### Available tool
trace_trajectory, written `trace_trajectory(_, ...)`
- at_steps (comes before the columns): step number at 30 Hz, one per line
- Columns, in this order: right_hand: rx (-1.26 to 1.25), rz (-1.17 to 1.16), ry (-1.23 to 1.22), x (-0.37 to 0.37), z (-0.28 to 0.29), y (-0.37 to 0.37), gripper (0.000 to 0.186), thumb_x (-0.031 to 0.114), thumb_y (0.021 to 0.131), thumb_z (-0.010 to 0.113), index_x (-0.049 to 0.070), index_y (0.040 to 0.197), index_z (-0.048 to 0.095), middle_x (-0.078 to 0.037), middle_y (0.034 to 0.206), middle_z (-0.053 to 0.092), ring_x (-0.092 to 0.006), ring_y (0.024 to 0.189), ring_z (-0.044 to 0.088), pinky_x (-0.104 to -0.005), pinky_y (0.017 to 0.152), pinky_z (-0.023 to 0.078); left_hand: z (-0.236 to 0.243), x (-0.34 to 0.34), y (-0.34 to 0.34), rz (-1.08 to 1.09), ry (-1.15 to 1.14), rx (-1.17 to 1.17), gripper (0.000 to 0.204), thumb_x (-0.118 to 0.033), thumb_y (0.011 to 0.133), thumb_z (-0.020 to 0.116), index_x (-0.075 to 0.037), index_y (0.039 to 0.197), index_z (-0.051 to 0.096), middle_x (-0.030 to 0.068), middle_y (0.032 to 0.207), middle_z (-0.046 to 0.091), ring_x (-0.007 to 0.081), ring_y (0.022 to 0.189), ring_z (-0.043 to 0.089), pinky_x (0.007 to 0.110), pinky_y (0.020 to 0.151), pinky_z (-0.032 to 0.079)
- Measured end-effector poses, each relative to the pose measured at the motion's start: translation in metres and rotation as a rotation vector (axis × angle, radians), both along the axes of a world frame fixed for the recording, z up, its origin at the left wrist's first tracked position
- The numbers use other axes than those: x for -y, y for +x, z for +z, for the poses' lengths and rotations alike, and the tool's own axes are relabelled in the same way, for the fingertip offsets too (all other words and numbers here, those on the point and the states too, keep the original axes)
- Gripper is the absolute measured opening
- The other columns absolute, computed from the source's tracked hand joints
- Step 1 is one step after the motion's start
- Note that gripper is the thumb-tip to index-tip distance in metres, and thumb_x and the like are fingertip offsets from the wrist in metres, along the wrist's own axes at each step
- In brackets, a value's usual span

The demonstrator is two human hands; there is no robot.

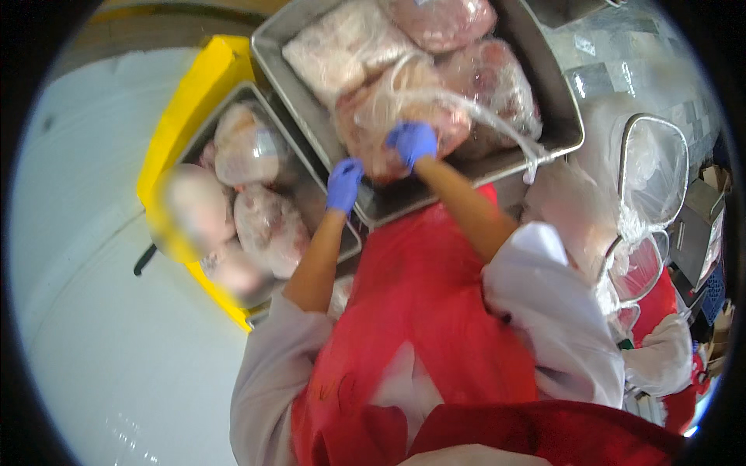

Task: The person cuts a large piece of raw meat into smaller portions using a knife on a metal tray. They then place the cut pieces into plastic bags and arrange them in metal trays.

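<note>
A deep metal tub [579, 116] in front of me holds several clear plastic bags of meat. My right hand [413, 145], in a blue glove, presses with curled fingers on the near bag of meat [365, 140] and appears to grip its plastic. That bag's loose clear end stretches right, over the tub's rim. My left hand [344, 184], gloved in blue too, is closed with fingertips together beside the tub's near left corner. Whatever it pinches, if anything, is too small to make out.
On the left, a second metal tub [353, 250] with bagged meat stands along a yellow edge [167, 140]. A white surface [101, 272] lies beyond. At right are wire hoops with clear bags [653, 171] and a person's white sleeve [660, 361].
</note>
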State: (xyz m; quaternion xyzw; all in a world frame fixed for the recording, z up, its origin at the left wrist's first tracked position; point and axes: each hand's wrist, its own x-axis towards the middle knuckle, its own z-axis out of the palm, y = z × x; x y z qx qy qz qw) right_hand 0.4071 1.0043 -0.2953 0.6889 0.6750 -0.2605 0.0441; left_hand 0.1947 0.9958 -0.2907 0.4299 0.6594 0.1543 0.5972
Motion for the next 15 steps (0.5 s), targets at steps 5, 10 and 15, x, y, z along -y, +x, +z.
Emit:
trace_trajectory(5, -0.142, 0.133, -0.189, -0.072, -0.001, 0.044, 0.033, 0.046, 0.084, 0.061, 0.021, 0.099, 0.076, -0.005, 0.106, 0.072, -0.0254, 0.093, 0.070, -0.0392, 0.080, 0.054, 0.039, -0.008, 0.061, -0.355, 0.479, -0.037, 0.016, -0.011, 0.089, 0.063, -0.002, 0.101, 0.066, 0.0112, 0.098, 0.067, 0.0239, 0.089, 0.065, 0.034, 0.080, 0.051)
trace_trajectory(10, -0.263, 0.226, -0.336, -0.111, -0.002, 0.053, 0.037, 0.047, 0.082, 0.063, 0.019, 0.103, 0.074, -0.006, 0.104, 0.073, -0.0263, 0.089, 0.070, -0.0391, 0.081, 0.054, 0.030, -0.023, 0.103, -1.037, 1.117, -0.258, 0.022, -0.015, 0.085, 0.057, -0.003, 0.101, 0.067, 0.0132, 0.105, 0.067, 0.0310, 0.101, 0.063, 0.040, 0.093, 0.047)
trace_trajectory(15, -0.360, 0.118, -0.345, -0.089, -0.052, 0.056, 0.031, 0.040, 0.083, 0.063, 0.018, 0.102, 0.075, -0.007, 0.105, 0.072, -0.0264, 0.089, 0.070, -0.0409, 0.078, 0.056, -0.010, -0.039, 0.114, -1.526, 1.335, -0.467, 0.030, -0.020, 0.095, 0.042, -0.001, 0.105, 0.063, 0.0194, 0.103, 0.065, 0.0332, 0.100, 0.061, 0.043, 0.093, 0.046)
